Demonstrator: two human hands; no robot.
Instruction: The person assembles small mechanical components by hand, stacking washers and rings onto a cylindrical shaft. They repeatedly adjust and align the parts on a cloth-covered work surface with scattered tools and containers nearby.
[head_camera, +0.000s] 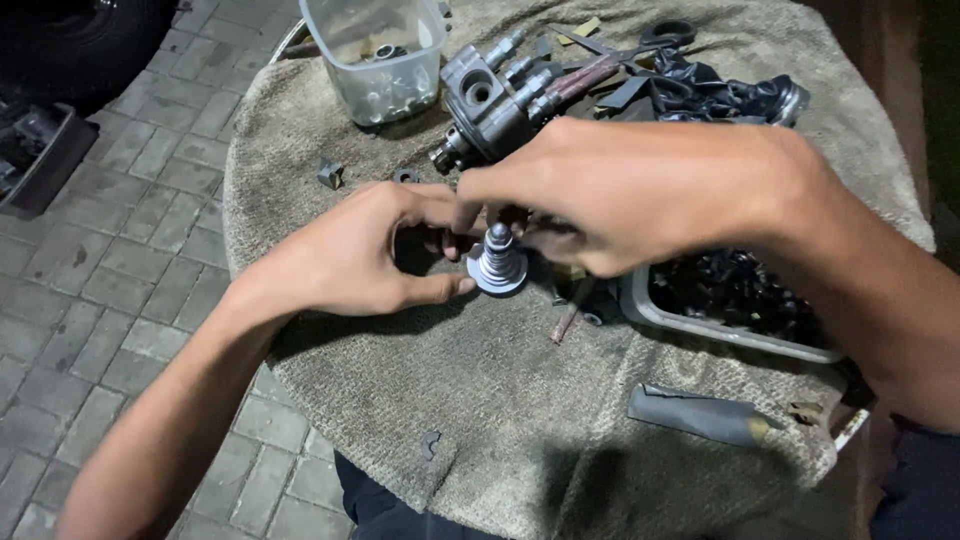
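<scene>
left hand (350, 250) curled around, thumb touching flange of small stepped metal part (497, 262) | right hand (610, 195) pinching part's top from above with fingertips | part upright at middle of cloth-covered round table (480, 400) | behind: grey pump body (490, 100), clear plastic tub (375, 55) | right: tray (640, 300) of dark bits | near edge: grey tube (695, 413)
</scene>
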